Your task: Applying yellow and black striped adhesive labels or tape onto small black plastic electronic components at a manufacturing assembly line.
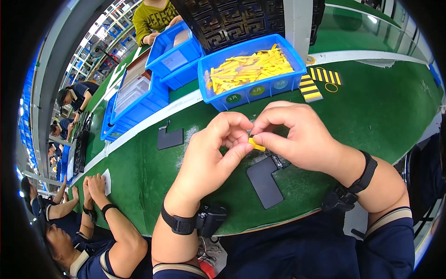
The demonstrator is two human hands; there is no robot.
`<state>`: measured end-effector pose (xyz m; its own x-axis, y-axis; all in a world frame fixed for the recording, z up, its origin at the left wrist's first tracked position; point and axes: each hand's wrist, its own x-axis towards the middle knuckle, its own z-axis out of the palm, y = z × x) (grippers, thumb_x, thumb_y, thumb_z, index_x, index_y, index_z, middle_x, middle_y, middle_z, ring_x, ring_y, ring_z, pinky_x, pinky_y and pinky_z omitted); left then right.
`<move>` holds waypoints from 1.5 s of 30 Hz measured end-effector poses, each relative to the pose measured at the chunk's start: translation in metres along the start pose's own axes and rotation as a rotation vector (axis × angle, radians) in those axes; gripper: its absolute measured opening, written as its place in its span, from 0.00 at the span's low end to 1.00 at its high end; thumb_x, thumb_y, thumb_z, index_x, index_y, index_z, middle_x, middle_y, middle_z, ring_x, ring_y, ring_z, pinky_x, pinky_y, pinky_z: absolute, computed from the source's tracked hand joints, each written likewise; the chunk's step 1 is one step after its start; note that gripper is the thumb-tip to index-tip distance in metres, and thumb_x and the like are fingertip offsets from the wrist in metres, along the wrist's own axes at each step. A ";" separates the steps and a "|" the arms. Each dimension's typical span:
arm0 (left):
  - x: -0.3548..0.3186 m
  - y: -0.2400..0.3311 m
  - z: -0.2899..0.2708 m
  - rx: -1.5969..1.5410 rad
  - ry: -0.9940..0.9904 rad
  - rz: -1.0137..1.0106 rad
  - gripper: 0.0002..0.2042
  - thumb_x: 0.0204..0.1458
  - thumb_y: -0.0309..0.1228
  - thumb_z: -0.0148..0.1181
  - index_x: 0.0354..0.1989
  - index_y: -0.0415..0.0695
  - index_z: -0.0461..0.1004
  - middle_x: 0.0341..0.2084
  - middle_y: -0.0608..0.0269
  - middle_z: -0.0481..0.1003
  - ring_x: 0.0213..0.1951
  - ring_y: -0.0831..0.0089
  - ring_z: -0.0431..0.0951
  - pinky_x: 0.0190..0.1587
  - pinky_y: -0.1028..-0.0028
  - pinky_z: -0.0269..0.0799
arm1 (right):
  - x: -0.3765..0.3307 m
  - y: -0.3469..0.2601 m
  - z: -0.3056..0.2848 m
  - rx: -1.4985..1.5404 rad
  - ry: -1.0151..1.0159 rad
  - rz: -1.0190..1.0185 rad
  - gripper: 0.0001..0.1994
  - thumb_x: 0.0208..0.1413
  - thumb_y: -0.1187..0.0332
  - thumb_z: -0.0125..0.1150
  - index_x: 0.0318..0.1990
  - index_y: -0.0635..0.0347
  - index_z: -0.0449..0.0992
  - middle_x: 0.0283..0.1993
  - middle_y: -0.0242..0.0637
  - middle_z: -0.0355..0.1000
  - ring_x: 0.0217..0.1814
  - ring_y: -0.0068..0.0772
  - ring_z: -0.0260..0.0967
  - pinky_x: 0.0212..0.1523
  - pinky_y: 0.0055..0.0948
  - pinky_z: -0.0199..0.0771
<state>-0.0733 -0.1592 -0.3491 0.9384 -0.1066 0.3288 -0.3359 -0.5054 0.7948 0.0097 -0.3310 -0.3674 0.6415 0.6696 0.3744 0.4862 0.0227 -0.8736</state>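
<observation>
At mid-frame both hands arch together, the left hand (211,153) and right hand (297,135) each with grip clamped on a small yellow strip (257,143) pinched between their fingertips. Just below lies a dark flat plate (264,182) on the green worktop (371,107); a blue bin (253,69) of yellow strips sits above.

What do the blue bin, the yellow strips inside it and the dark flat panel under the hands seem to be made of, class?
Blue bin: moulded plastic, glossy, with a thick rim. Yellow strips: probably thin plastic or adhesive film, flat, matte, loosely heaped. Dark flat panel: smooth, dull grey sheet, perhaps plastic or coated metal; the look leaves it open.
</observation>
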 end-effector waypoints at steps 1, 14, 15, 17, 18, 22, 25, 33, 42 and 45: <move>0.000 -0.001 -0.002 -0.185 -0.015 -0.095 0.13 0.47 0.19 0.59 0.42 0.38 0.69 0.28 0.66 0.72 0.30 0.80 0.74 0.33 0.81 0.70 | 0.000 0.001 0.000 -0.130 0.062 -0.124 0.04 0.45 0.73 0.60 0.28 0.64 0.76 0.25 0.37 0.72 0.27 0.27 0.70 0.29 0.26 0.69; 0.008 -0.031 -0.010 0.610 -0.031 -0.221 0.14 0.38 0.24 0.65 0.36 0.38 0.71 0.26 0.57 0.71 0.28 0.68 0.72 0.34 0.73 0.70 | 0.001 -0.006 -0.003 -0.042 0.236 -0.067 0.04 0.48 0.75 0.58 0.31 0.65 0.76 0.29 0.37 0.71 0.29 0.27 0.70 0.30 0.23 0.70; 0.006 -0.022 -0.007 0.612 -0.033 -0.221 0.14 0.38 0.24 0.65 0.36 0.38 0.71 0.26 0.57 0.71 0.28 0.68 0.72 0.34 0.73 0.70 | 0.001 -0.006 -0.003 -0.071 0.241 -0.103 0.04 0.48 0.75 0.57 0.31 0.65 0.76 0.29 0.38 0.71 0.30 0.28 0.71 0.30 0.24 0.70; 0.003 -0.003 0.000 0.682 -0.026 -0.042 0.18 0.35 0.28 0.68 0.37 0.38 0.71 0.28 0.55 0.72 0.31 0.61 0.73 0.36 0.68 0.70 | 0.002 -0.005 -0.002 -0.079 0.244 -0.132 0.04 0.47 0.75 0.57 0.31 0.65 0.76 0.29 0.38 0.71 0.29 0.30 0.70 0.30 0.25 0.70; -0.002 0.006 0.007 0.672 -0.088 0.024 0.21 0.33 0.31 0.69 0.38 0.39 0.72 0.30 0.55 0.72 0.32 0.59 0.73 0.36 0.67 0.70 | 0.002 -0.003 -0.002 -0.086 0.243 -0.159 0.04 0.47 0.75 0.57 0.31 0.65 0.76 0.28 0.39 0.70 0.29 0.32 0.70 0.30 0.26 0.70; -0.019 0.041 0.032 0.756 -0.405 -0.092 0.36 0.30 0.42 0.71 0.50 0.37 0.66 0.35 0.53 0.72 0.38 0.59 0.73 0.41 0.66 0.69 | 0.001 -0.004 -0.005 -0.161 0.195 -0.147 0.04 0.46 0.77 0.59 0.31 0.64 0.77 0.31 0.36 0.72 0.35 0.28 0.69 0.37 0.26 0.68; -0.024 0.052 0.039 0.815 -0.451 -0.137 0.40 0.30 0.43 0.71 0.52 0.33 0.63 0.36 0.53 0.72 0.39 0.60 0.72 0.42 0.68 0.69 | 0.001 -0.006 -0.004 -0.147 0.203 -0.143 0.04 0.45 0.78 0.59 0.31 0.64 0.77 0.31 0.36 0.72 0.35 0.29 0.69 0.36 0.26 0.69; -0.014 0.023 0.025 0.342 -0.169 -0.061 0.11 0.46 0.26 0.61 0.37 0.38 0.71 0.27 0.57 0.73 0.30 0.66 0.74 0.35 0.72 0.70 | 0.001 -0.005 -0.001 -0.040 0.248 -0.168 0.04 0.45 0.75 0.61 0.29 0.62 0.79 0.30 0.38 0.73 0.30 0.30 0.70 0.34 0.26 0.70; -0.009 0.012 0.023 -0.455 0.138 -0.379 0.08 0.53 0.23 0.56 0.40 0.37 0.69 0.29 0.64 0.77 0.33 0.83 0.75 0.37 0.83 0.70 | -0.001 -0.015 -0.002 0.080 0.177 0.049 0.08 0.43 0.77 0.64 0.35 0.64 0.77 0.32 0.32 0.73 0.32 0.18 0.67 0.37 0.20 0.68; -0.009 0.012 0.023 -0.443 0.123 -0.377 0.08 0.53 0.23 0.56 0.40 0.37 0.69 0.30 0.63 0.77 0.33 0.83 0.75 0.37 0.82 0.70 | -0.001 -0.019 -0.002 -0.006 0.234 -0.026 0.05 0.42 0.74 0.61 0.30 0.64 0.76 0.25 0.34 0.71 0.27 0.22 0.68 0.32 0.23 0.69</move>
<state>-0.0835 -0.1836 -0.3541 0.9921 0.1244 0.0186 -0.0085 -0.0806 0.9967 0.0009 -0.3333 -0.3510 0.7484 0.4788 0.4589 0.5074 0.0323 -0.8611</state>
